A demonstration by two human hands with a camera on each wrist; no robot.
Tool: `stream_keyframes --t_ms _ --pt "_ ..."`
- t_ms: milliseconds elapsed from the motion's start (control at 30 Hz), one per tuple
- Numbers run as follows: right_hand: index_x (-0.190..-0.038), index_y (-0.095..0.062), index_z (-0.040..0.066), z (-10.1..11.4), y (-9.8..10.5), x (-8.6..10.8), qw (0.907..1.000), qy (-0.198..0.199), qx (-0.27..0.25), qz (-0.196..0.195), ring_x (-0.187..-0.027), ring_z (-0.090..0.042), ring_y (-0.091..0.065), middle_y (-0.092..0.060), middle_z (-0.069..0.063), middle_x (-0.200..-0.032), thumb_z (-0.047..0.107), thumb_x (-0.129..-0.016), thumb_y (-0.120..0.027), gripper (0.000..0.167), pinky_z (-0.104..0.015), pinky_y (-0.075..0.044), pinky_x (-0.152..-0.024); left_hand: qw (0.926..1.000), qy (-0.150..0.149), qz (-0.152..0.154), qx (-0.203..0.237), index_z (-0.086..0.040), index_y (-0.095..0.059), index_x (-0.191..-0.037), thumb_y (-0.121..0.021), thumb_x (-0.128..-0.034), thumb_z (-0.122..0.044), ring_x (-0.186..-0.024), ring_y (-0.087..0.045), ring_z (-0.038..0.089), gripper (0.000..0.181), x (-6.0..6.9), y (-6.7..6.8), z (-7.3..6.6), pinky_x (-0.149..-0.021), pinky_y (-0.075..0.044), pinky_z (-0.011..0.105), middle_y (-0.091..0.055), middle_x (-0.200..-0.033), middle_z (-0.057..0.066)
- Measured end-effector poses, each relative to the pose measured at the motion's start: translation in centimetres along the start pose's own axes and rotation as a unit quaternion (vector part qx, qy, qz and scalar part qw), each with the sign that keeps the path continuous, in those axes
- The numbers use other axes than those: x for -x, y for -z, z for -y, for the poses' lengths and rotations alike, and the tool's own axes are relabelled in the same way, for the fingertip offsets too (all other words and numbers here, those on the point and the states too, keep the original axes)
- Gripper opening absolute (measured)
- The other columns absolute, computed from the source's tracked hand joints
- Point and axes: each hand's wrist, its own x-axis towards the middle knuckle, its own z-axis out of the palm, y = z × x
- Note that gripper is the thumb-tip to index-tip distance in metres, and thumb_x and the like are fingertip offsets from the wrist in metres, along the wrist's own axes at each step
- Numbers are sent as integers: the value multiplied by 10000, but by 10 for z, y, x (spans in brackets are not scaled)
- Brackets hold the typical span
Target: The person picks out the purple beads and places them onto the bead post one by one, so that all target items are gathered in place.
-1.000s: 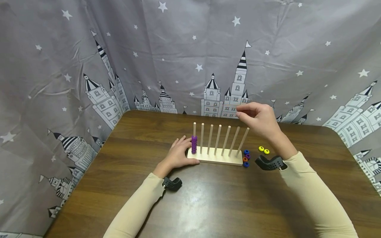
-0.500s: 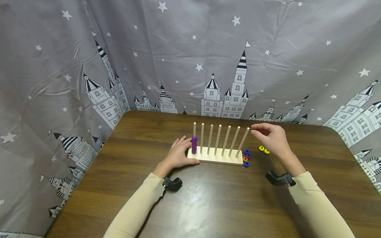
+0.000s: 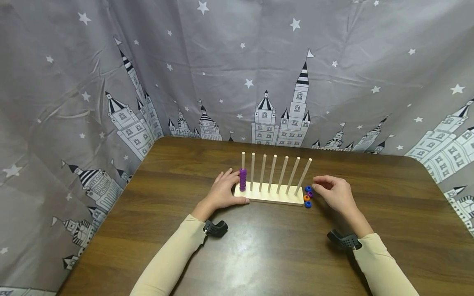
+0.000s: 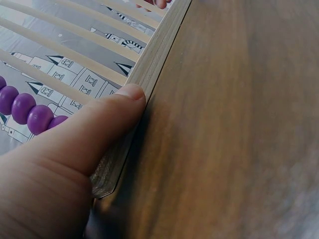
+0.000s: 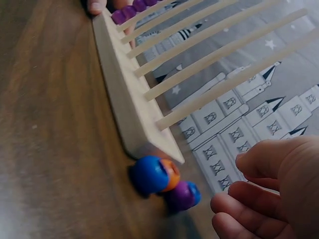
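Observation:
A pale wooden peg stand (image 3: 272, 198) with several upright pegs stands on the table; purple beads (image 3: 242, 179) are stacked on its leftmost peg. My left hand (image 3: 221, 193) grips the stand's left end. Its thumb (image 4: 112, 117) presses the front edge, with the other fingers behind. At the stand's right end lie loose beads: a blue bead (image 5: 149, 175), an orange bead (image 5: 172, 175), a purple bead (image 5: 180, 198) and another blue bead (image 3: 308, 188). Just right of them hovers my right hand (image 3: 336, 195), fingers loosely bent, nothing visible between them. The yellow beads are hidden from view.
The brown wooden table (image 3: 266, 255) stretches around the stand. Behind it hangs a grey curtain (image 3: 218, 53) printed with castles and stars. Each wrist wears a black camera mount (image 3: 216, 228).
My right hand has come down from above the pegs to the right, near the table. It now covers where two yellow beads lay. The left hand stays put.

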Motion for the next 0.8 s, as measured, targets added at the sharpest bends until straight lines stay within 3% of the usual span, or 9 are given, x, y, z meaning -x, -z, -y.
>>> stream_keyframes --t_ms 233,433,800 --pt "-1062 -768 10 -7 -8 6 9998 -143 116 31 -757 -35 -627 -783 -186 -980 136 -893 -737 213 -164 -493 -659 10000 -3 -9 -5 -93 -666 -1285 -836 -736 -522 -1559 -256 402 717 0 0 0 -1292 -117 602 -443 -1604 138" --pt "-1070 -770 26 -11 -10 11 9992 -219 174 276 -821 -161 -678 -782 -174 -1005 121 -898 -732 199 -190 -510 -681 10000 -35 3 59 -105 -670 -1270 -834 -736 -527 -1562 -248 402 700 0 -1 -1 -1294 -106 599 -441 -1606 132" --pt "-1014 -779 14 -16 -18 14 9992 224 241 220 -712 -9 -635 -785 -142 -887 22 -822 -770 193 -155 -517 -648 10000 -32 -30 59 -110 -675 -1273 -837 -731 -532 -1563 -247 399 706 0 -1 1 -1295 -100 597 -438 -1609 123"
